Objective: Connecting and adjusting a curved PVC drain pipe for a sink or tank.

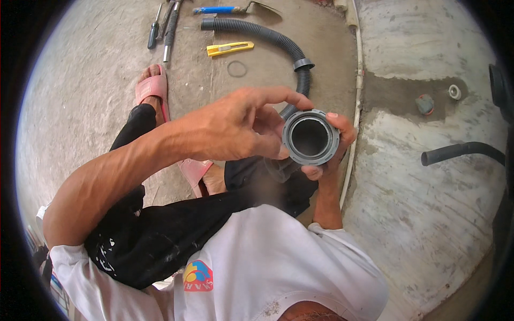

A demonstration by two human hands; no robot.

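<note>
I hold a grey plastic pipe fitting (293, 167) over my lap, its round threaded opening with a toothed ring turned up toward me. My left hand (262, 120) has thumb and fingertips on the left and top of the ring. My right hand (337, 139) grips the fitting from the right and below. The lower body of the fitting is partly hidden and blurred. A grey corrugated hose (276, 40) with a collar lies on the concrete beyond, running behind my hands; whether it joins the fitting I cannot tell.
A screwdriver (153, 33), hammer (170, 32), blue-handled trowel (225, 10), yellow utility knife (229, 48) and thin rubber ring (236, 68) lie ahead. Right are a white pipe (357, 48), small white fitting (454, 91), grey lump (425, 104) and black pipe (455, 152). My pink-sandalled feet are at left.
</note>
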